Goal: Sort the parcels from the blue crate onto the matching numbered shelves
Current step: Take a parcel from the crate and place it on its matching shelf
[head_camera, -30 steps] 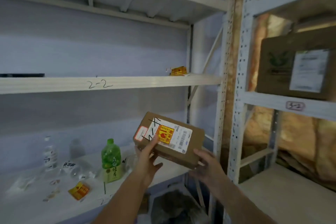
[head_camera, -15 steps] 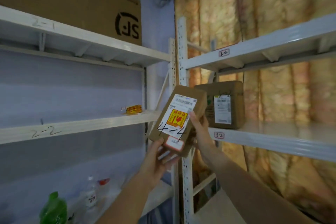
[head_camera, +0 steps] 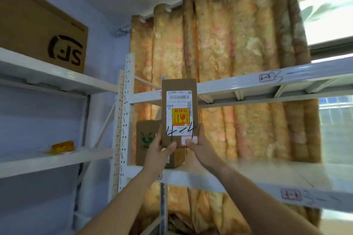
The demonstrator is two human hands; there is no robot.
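Being held upright at mid-frame, clear of every shelf: parcel (head_camera: pixel 179 112), brown card, front facing the camera. Carrying a white label (head_camera: pixel 178 101), a yellow-red sticker (head_camera: pixel 180 118) and a hand-inked "4-4" across the lower part.

Pinching its corner at 7 o'clock: left hand (head_camera: pixel 159 151), thumb pressing on the front, fingers going behind, out of sight.

Pinching its corner at 5 o'clock: right hand (head_camera: pixel 201 149), thumb lying over a small red-edged tag, fingers likewise hiding behind.

Sitting just behind, at 7 o'clock of the parcel: box (head_camera: pixel 146 139) with a green logo, resting on lower shelf (head_camera: pixel 267 174); front-edge tag too blurred for reading.

Running behind the parcel's top toward 3 o'clock: upper shelf (head_camera: pixel 238 84), tag seeming to read "2-3".

Hanging behind both shelves: curtain (head_camera: pixel 229 44), patterned orange.

Lying at 9 o'clock on the left rack: packet (head_camera: pixel 62 146), yellow.

Standing at 10 o'clock on the left rack's top board: carton (head_camera: pixel 38 25) marked "SF".
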